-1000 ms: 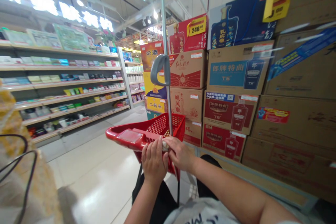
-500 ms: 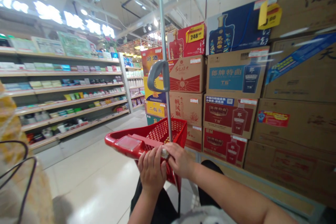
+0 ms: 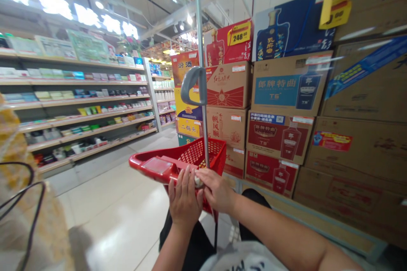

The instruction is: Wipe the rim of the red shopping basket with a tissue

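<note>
A red plastic shopping cart (image 3: pixel 219 154) stands right in front of me, its basket pierced with holes. My left hand (image 3: pixel 186 199) lies over the cart's red handle (image 3: pixel 159 166), fingers bent round it and pressed together. Close beside it, my right hand (image 3: pixel 218 190) is closed on the right part of the handle. A small whitish piece (image 3: pixel 198 181) shows between the two hands; I cannot tell what it is. An upright metal pole (image 3: pixel 199 21) rises from the cart, with a grey looped grip (image 3: pixel 186 89) on it. The fingertips of both hands are partly hidden.
Stacked liquor cartons (image 3: pixel 280 135) line the right side, close to the cart. Shelves (image 3: pixel 92 106) of small packaged goods run along the left. Pale floor tiles (image 3: pixel 111 216) lie between. A yellowish covered bulk (image 3: pixel 19 156) with a black cable is at the near left.
My view has shifted slightly, and the cartons at the right appear a little larger and closer. Both hands keep their places on the cart handle.
</note>
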A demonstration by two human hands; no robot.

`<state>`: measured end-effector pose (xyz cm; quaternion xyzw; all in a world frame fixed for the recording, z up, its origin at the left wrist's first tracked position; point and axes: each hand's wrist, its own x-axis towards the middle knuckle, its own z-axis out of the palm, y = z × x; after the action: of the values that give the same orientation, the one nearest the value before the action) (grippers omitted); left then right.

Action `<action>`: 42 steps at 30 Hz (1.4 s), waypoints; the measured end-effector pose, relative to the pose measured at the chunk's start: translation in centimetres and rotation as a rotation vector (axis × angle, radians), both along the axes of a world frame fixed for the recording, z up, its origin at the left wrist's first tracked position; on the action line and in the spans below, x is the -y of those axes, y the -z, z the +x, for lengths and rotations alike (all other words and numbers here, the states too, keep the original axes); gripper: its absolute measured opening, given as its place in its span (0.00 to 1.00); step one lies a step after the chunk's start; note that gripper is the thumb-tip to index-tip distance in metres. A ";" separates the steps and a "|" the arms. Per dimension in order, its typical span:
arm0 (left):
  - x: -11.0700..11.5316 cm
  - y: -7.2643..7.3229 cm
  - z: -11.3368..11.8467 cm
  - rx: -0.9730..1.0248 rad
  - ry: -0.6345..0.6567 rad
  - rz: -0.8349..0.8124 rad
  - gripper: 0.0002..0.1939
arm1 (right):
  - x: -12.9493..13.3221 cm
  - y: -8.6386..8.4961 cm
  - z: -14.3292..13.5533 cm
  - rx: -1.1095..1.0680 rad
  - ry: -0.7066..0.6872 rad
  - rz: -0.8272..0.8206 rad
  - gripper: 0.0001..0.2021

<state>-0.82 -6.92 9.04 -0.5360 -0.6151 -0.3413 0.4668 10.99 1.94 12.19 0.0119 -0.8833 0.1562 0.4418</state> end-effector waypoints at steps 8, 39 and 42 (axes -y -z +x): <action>-0.1 0.0 -0.3 0.015 0.046 0.004 0.27 | 0.0 -0.1 0.0 0.020 0.040 -0.056 0.25; -0.2 0.1 -0.2 0.012 0.001 -0.003 0.28 | 0.0 0.2 -0.3 0.010 0.039 -0.062 0.26; -0.2 0.1 -0.3 0.010 0.014 0.006 0.28 | 0.1 0.1 -0.2 0.001 0.046 -0.067 0.26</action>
<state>-1.09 -6.70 8.96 -0.5371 -0.6127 -0.3491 0.4629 10.78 1.84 12.07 -0.0235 -0.8779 0.1753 0.4450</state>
